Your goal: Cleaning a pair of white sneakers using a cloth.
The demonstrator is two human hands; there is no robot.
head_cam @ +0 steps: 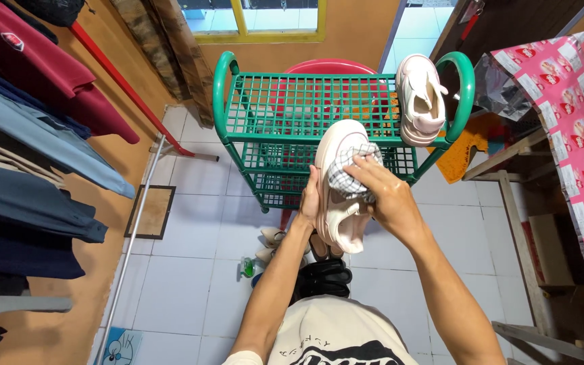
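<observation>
My left hand (309, 200) grips the side of a pale pink shoe (336, 215), held up in front of me with its toe pointing away. My right hand (385, 196) presses a checked grey-and-white cloth (347, 170) against the upper of that shoe. A second matching pale pink shoe (419, 100) lies on the top shelf of a green plastic rack (292, 108), at its right end, apart from both hands.
A red plastic chair (332, 66) stands behind the rack. Hanging clothes (28, 135) fill the left side. A table with a pink printed cover (579, 115) stands at right. Sandals and a small green bottle (248, 268) lie on the white tiled floor below.
</observation>
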